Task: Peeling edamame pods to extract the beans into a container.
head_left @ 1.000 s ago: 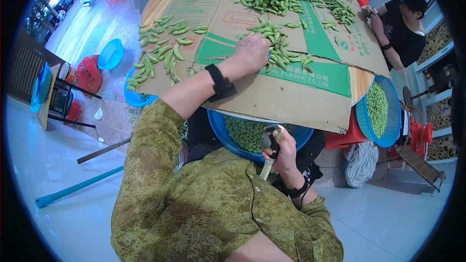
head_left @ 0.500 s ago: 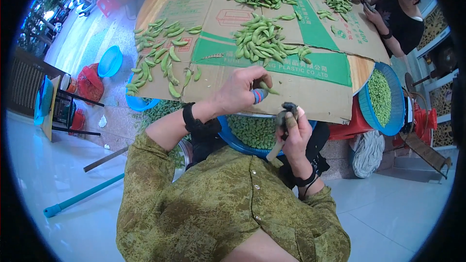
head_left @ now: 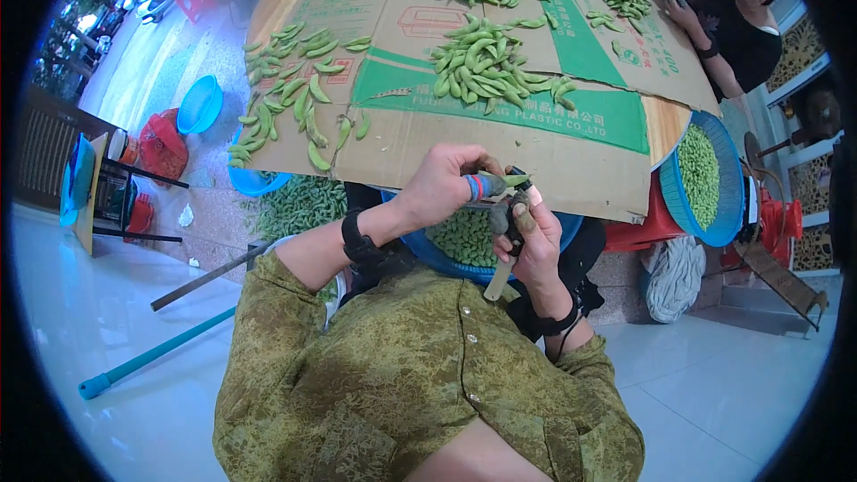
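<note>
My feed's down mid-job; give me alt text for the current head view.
The left hand pinches a green bean pod close to the right hand, which grips a dark, pale-ended item too unclear to identify. Below is a blue basin of shelled beans; ahead, more pods lie on printed cardboard.
</note>
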The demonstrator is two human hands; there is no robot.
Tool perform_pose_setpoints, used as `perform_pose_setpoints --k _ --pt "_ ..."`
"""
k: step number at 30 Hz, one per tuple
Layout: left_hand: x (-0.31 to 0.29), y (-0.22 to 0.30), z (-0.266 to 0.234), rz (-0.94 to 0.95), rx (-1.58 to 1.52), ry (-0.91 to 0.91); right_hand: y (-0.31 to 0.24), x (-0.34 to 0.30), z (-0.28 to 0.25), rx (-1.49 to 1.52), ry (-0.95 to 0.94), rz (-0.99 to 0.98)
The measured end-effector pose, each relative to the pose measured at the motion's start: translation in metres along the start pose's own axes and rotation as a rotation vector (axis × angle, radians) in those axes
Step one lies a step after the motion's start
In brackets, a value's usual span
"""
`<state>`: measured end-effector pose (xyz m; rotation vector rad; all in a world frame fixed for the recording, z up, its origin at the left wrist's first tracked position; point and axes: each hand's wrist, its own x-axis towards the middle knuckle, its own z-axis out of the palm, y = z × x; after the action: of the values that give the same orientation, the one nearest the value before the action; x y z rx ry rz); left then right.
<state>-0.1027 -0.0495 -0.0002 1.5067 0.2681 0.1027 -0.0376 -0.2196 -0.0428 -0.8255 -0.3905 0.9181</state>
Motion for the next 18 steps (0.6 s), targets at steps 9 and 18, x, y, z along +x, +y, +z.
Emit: perform_pose_setpoints --k 9,18 --pt "0.0 -0.022 0.002 0.061 -0.078 -0.04 -0.002 -0.001 0.003 0.031 -0.024 0.013" --pt "-0.002 -0.022 0.005 0.113 -0.148 -0.063 0.0 -0.002 -0.006 -0.066 -0.016 -0.039"
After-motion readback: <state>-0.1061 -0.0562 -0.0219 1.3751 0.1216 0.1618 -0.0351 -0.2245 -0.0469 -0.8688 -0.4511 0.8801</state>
